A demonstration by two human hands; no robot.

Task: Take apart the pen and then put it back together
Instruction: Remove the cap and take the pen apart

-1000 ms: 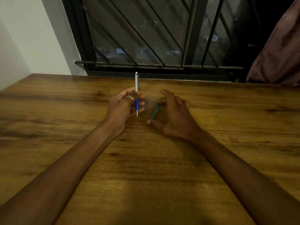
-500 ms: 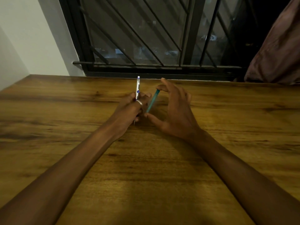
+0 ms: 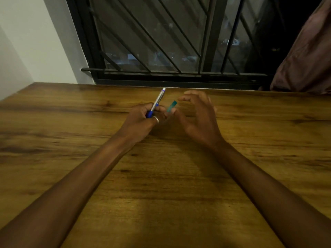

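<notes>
1. Pen (image 3: 157, 102) parts are showing in two pieces: a silver barrel with a blue grip and a white-and-blue button end, and a separate short teal piece (image 3: 172, 106), blurred, so its exact shape is hard to tell.
2. Silver barrel is tilting up and to the right, its button end pointing toward the window (image 3: 161, 42), its blue grip section sitting inside the left hand (image 3: 141, 120).
3. Left hand is curling closed around the barrel's lower part, fingers pressing it against the palm; a ring (image 3: 156, 119) is showing on one finger. The hand is hovering just above the wooden table (image 3: 161, 185), though contact with the surface is unclear.
4. Right hand (image 3: 198, 115) is arching with fingers bent and loosely spread. The teal piece is standing between the thumb tip and the curved fingers, just beside the left hand; the thumb seems to be touching its lower end, but I cannot tell whether it is truly pinched.
5. Pen's writing tip is being hidden by the left fingers.
6. Both forearms are reaching in from the bottom corners, cut off by the frame edge.
</notes>
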